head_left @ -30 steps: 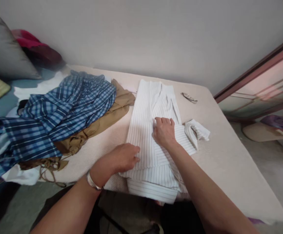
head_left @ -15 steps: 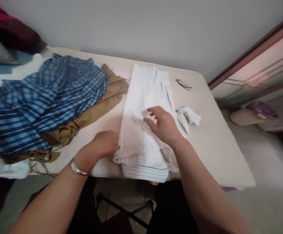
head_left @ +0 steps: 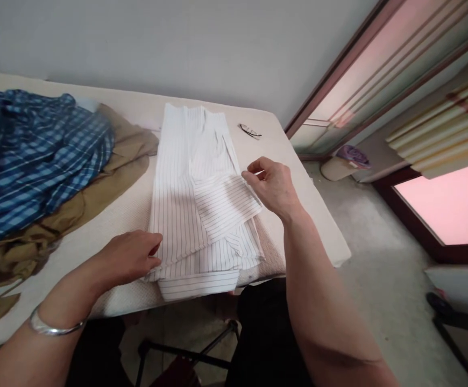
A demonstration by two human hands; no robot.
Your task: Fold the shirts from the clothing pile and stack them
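A white shirt (head_left: 173, 204) with dark pinstripes lies folded lengthwise on the padded table, its lower end reaching the front edge. One sleeve (head_left: 226, 207) is turned inward across the shirt's middle. My right hand (head_left: 272, 185) pinches that sleeve's outer right edge between thumb and fingertips. At the shirt's lower left side, my left hand (head_left: 131, 255) rests with fingers bent and the thumb apart from the forefinger. Its fingertips touch the shirt's edge, and nothing shows gripped in them. A silver bangle is on the left wrist.
A blue plaid garment (head_left: 36, 161) and brown clothing (head_left: 125, 156) are heaped on the left of the table (head_left: 306, 215). Eyeglasses (head_left: 250, 131) lie near its back right corner. A bin (head_left: 339, 166) stands on the floor at right, with a stool frame (head_left: 189, 352) below.
The sleeve that lay crumpled to the right is now folded flat across the shirt, and my right hand has closed on its edge. My left hand's fingers have loosened. The view has swung right.
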